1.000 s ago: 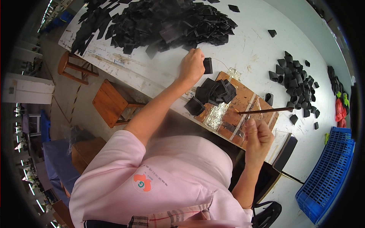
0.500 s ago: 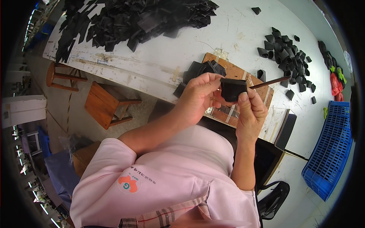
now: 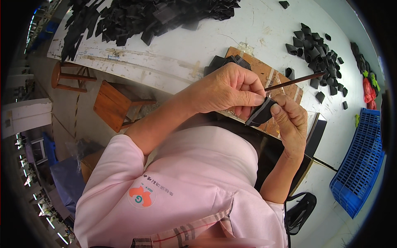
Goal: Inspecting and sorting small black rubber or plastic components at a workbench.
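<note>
A small black fabric piece [image 3: 261,114] is held between my two hands, over the front of the wooden board. My left hand [image 3: 233,89] pinches its upper left edge between thumb and fingers. On its right side, the thumb and curled fingers of my right hand [image 3: 294,122] grip it. A thin dark brown stick [image 3: 295,81] slants up to the right from beside my left fingertips; whether a hand touches it cannot be made out. Behind my left hand, several black pieces [image 3: 223,62] lie at the edge of the brown wooden board [image 3: 258,64].
A large heap of flat black pieces [image 3: 136,20] covers the table's far left. Folded black pieces [image 3: 316,53] are piled at the right, near a blue plastic crate [image 3: 357,161]. Wooden stools [image 3: 111,105] stand on the floor at left.
Both hands have moved right and a little nearer. The black piece has turned from facing me broadly to a slant, and my left thumb now presses along its edge.
</note>
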The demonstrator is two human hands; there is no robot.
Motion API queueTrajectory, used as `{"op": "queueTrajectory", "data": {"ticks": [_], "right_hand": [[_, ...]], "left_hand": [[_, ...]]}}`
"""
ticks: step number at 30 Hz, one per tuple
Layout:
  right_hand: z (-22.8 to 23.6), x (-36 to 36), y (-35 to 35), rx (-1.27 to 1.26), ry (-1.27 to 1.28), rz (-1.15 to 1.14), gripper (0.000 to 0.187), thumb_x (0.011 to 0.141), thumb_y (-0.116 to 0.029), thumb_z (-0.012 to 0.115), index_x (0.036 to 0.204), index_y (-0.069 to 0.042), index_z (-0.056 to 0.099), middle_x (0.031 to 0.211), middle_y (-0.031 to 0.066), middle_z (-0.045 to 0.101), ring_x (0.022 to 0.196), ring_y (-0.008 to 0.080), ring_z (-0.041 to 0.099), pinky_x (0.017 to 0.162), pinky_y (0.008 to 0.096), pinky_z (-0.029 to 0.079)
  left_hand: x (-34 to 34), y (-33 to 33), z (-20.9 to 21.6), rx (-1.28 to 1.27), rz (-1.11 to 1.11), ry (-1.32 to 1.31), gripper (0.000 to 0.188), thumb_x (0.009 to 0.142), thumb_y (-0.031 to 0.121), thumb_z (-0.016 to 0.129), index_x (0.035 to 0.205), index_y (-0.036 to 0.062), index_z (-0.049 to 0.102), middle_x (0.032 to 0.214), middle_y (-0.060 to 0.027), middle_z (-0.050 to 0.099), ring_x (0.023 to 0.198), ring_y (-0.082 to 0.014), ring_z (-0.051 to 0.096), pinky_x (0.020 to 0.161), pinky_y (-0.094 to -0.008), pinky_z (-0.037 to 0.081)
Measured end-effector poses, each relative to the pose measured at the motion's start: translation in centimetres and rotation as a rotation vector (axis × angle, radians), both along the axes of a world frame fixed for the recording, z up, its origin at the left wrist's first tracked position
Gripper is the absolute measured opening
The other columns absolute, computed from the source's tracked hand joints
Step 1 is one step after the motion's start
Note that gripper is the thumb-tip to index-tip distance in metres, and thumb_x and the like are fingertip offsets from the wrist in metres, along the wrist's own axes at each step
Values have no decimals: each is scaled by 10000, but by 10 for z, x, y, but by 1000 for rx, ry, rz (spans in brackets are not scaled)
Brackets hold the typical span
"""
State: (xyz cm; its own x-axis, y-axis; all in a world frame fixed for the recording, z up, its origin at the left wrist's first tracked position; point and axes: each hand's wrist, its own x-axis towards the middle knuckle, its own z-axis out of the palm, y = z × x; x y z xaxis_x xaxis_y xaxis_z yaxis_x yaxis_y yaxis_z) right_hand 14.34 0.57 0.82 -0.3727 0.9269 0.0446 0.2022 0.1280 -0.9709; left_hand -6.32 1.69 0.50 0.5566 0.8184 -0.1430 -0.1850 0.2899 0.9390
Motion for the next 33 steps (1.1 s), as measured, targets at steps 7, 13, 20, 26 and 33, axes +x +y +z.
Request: {"op": "queueTrajectory", "data": {"ticks": [7,13,20,26,33], "right_hand": [[0,-21,-7,352,-328,-367,172,826,-147,664,886,6,613,720,41,552,614,94,505,524,218,398],[-5,-35,-25,380,-196,-414,149,773,-91,705,872,-1,640,753,56,548,571,113,497,489,230,391],[-8,-42,-16,638,-421,-503,62,770,-4,655,806,3,605,695,68,534,524,137,504,455,272,400],[-3,-31,-15,432,-290,-484,42,789,-4,627,823,11,608,680,70,513,524,142,491,463,279,384],[-4,-28,-11,525,-333,-376,17,806,17,595,811,34,597,660,78,495,531,156,480,485,278,375]], "left_hand": [[9,-13,2,524,277,435,30,840,6,573,812,-4,572,653,9,568,564,-17,498,491,-175,412],[32,-21,-5,659,524,407,67,777,-12,588,804,0,528,629,-116,562,521,-176,570,486,-280,447],[54,-15,-14,967,856,507,96,792,-39,570,869,-4,525,593,-78,563,470,-138,551,442,-260,427],[45,-16,-5,118,485,98,75,853,24,562,895,-38,567,679,-36,612,529,-24,537,438,-175,439],[37,-9,-3,105,350,126,66,862,47,571,857,-18,579,664,-23,595,526,-17,524,443,-160,449]]}}
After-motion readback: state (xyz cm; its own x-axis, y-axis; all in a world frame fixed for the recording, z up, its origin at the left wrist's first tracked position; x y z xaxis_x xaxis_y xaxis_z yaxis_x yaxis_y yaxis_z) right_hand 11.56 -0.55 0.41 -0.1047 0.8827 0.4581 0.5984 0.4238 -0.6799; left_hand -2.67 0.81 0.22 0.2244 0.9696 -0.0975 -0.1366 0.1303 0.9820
